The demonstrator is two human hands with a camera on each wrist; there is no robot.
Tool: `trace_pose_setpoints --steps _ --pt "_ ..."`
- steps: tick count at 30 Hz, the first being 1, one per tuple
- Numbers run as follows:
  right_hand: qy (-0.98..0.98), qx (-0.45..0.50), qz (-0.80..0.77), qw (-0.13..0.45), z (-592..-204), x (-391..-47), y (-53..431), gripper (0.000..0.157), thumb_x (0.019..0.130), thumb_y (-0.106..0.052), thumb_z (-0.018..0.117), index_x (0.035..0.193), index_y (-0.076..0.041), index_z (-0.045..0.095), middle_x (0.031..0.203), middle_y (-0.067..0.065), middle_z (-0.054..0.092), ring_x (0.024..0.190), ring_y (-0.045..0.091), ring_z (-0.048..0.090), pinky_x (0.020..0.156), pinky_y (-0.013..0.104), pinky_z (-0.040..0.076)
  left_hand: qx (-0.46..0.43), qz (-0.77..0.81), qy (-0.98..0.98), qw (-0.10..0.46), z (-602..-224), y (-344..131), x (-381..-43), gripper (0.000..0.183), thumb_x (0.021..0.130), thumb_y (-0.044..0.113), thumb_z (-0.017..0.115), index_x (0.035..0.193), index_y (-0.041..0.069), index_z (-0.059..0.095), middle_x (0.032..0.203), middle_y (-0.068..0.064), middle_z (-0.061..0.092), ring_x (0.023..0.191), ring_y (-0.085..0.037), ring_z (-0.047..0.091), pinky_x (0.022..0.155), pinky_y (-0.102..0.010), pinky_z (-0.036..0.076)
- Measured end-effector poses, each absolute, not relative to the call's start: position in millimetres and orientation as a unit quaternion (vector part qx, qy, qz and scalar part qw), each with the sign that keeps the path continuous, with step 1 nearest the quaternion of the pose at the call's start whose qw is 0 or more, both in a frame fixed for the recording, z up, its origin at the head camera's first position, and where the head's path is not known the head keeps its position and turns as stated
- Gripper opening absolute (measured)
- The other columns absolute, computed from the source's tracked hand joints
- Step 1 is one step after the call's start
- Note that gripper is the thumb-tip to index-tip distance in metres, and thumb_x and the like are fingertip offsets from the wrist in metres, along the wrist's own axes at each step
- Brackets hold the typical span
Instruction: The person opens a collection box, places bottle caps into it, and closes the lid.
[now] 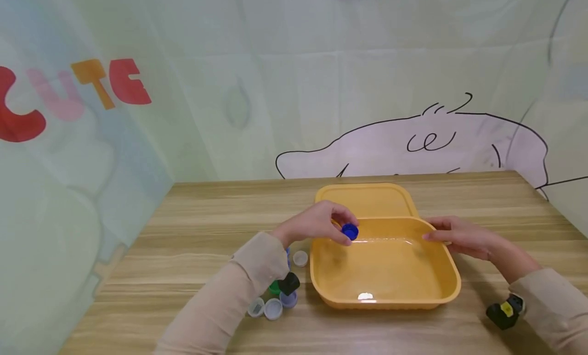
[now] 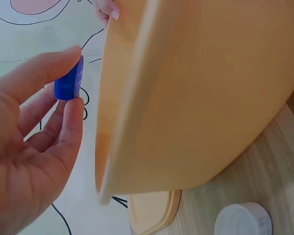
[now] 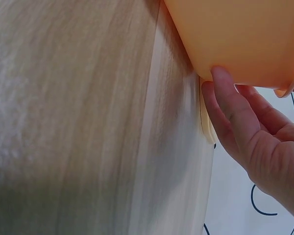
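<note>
My left hand (image 1: 319, 223) pinches a blue bottle cap (image 1: 350, 232) between thumb and fingertips, over the left part of a yellow plastic box (image 1: 386, 273). In the left wrist view the cap (image 2: 66, 85) is held on edge, beside the box's rim. The right hand (image 1: 470, 239) grips the box at its far right corner, thumb over the rim and fingers along the outer wall. Seen from the right wrist, those fingers (image 3: 225, 93) touch the wall near its base. The box stands upright and its visible floor is bare.
Behind the box lies a matching yellow lid (image 1: 367, 199). Several loose bottle caps sit left of the box, among them a white cap (image 1: 300, 258), a purple cap (image 1: 289, 300) and a green cap (image 1: 274, 287), partly hidden by the left sleeve. A printed cloth (image 1: 257, 115) hangs behind the wooden table (image 1: 220, 217).
</note>
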State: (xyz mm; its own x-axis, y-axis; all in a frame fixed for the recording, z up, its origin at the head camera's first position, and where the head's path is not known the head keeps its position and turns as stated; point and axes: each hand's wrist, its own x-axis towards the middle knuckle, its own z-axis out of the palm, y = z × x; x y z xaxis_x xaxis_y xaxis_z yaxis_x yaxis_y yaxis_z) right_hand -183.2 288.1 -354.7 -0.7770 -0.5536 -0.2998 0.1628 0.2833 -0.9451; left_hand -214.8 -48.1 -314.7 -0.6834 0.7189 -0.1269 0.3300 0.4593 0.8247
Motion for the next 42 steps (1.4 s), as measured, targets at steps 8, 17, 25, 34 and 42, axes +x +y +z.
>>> trace_pose_setpoints --steps 8,17,25,34,42 --pt "0.741 -0.128 -0.584 0.307 -354 -182 288 0.062 0.096 -0.013 0.050 0.139 0.017 0.016 0.124 0.017 0.053 0.102 0.021 0.059 0.085 0.042 0.050 0.330 0.397 0.823 0.236 -311 -36 -215 0.034 0.075 0.012 0.078 0.106 0.010 0.066 0.096 0.005 0.065 0.088 -0.012 0.058 0.079 -0.020 0.049" --pt "0.741 -0.128 -0.584 0.307 -353 -182 289 0.062 0.096 -0.013 0.050 0.139 0.016 0.016 0.124 0.015 0.054 0.102 0.019 0.059 0.085 0.040 0.050 0.333 0.408 0.817 0.235 -311 -22 -218 0.032 0.075 0.012 0.078 0.105 0.009 0.066 0.095 0.004 0.065 0.087 -0.011 0.058 0.079 -0.019 0.048" --pt "0.740 -0.129 -0.584 0.308 -352 -182 290 0.061 0.096 -0.013 0.049 0.139 0.016 0.017 0.123 0.014 0.055 0.102 0.019 0.059 0.085 0.040 0.050 0.348 0.415 0.806 0.241 -307 -12 -220 0.033 0.075 0.010 0.078 0.105 0.007 0.065 0.094 0.003 0.065 0.086 -0.010 0.058 0.077 -0.019 0.048" --pt "0.744 -0.125 -0.581 0.306 -353 -182 289 0.061 0.096 -0.013 0.050 0.139 0.016 0.018 0.124 0.015 0.054 0.102 0.019 0.059 0.086 0.039 0.050 0.364 0.419 0.793 0.250 -309 1 -219 0.032 0.074 0.007 0.078 0.104 0.006 0.066 0.094 0.003 0.066 0.083 -0.008 0.059 0.076 -0.017 0.049" --pt "0.745 -0.120 -0.579 0.309 -354 -183 290 0.060 0.096 -0.014 0.050 0.139 0.016 0.019 0.121 0.014 0.055 0.102 0.020 0.059 0.085 0.038 0.050 0.382 0.419 0.783 0.255 -315 20 -217 0.032 0.074 0.003 0.077 0.104 0.003 0.066 0.092 0.002 0.067 0.080 -0.007 0.060 0.075 -0.016 0.048"
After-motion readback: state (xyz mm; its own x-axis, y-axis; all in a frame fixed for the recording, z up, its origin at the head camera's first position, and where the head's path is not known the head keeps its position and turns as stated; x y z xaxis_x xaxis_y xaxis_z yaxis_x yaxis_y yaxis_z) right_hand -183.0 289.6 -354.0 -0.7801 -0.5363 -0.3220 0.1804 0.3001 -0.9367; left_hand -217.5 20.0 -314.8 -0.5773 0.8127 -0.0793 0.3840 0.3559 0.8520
